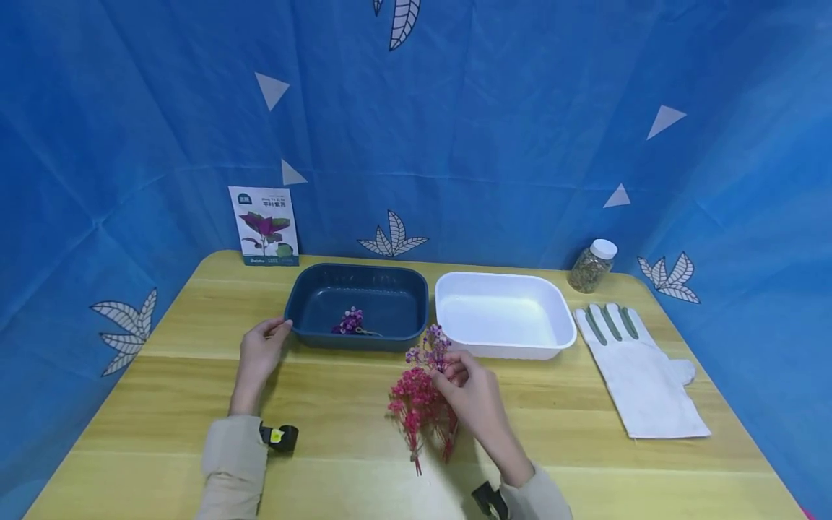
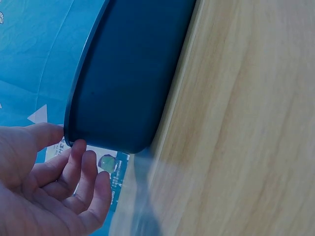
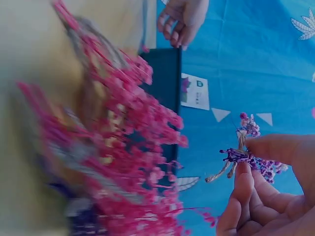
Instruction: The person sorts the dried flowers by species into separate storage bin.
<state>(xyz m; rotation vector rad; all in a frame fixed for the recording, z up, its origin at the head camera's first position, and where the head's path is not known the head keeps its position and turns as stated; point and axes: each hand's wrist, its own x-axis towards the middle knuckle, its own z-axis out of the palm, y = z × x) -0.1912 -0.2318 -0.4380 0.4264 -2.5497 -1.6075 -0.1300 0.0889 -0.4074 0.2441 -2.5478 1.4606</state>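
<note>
Dark tray is pinched at left rim by left hand. Printed packet is partly hidden by hand. Blue cloth seen far side, wooden table near side.

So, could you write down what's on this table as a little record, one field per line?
Left hand: pinches the dark blue tray at its left end
Right hand: holds purple flowers tied with twine
In that tray: another purple bunch
Right of it: white tray
Near right hand: pink flowers
Far right: white-lidded jar, white glove
Back left: plant-picture card, upright
</note>
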